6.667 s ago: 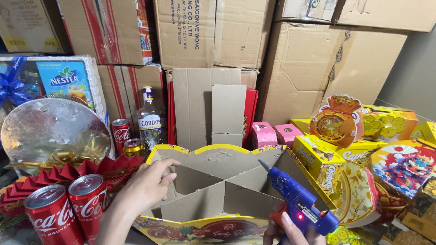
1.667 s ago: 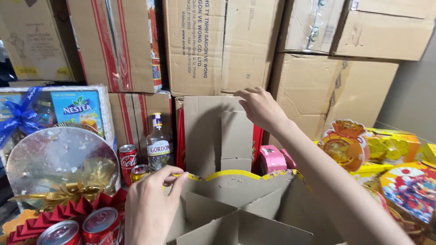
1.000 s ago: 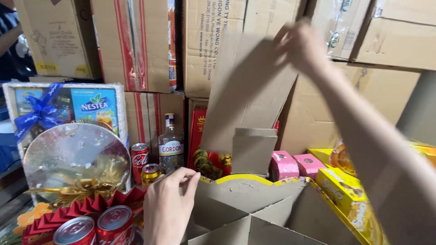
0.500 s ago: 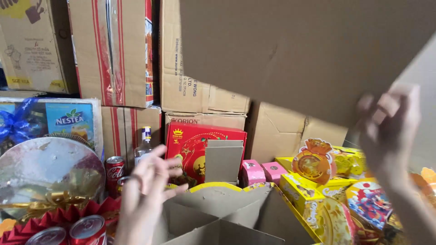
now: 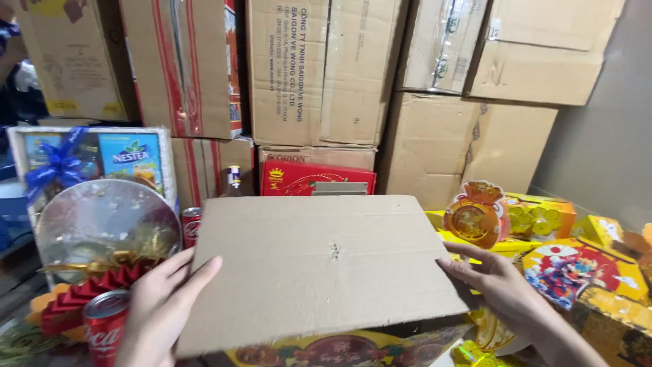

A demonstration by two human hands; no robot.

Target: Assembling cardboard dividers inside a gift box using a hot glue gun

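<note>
A flat brown cardboard sheet (image 5: pixel 326 261) lies level over the yellow-rimmed gift box (image 5: pixel 339 350), hiding the box's inside. My left hand (image 5: pixel 166 306) grips the sheet's left edge, fingers on top. My right hand (image 5: pixel 499 282) holds its right edge, fingers spread along the side. Only the box's decorated front rim shows under the sheet.
Red soda cans (image 5: pixel 105 326) and a foil-wrapped gift basket with a blue bow (image 5: pixel 102 224) stand at left. Yellow and red decorated boxes (image 5: pixel 564 265) crowd the right. A red box (image 5: pixel 316 180) and stacked brown cartons (image 5: pixel 326 75) fill the back.
My right hand took the cardboard sheet from the back, swung it overhead and brought it down flat over the gift box. My left hand left the box rim and took the sheet's left edge.
</note>
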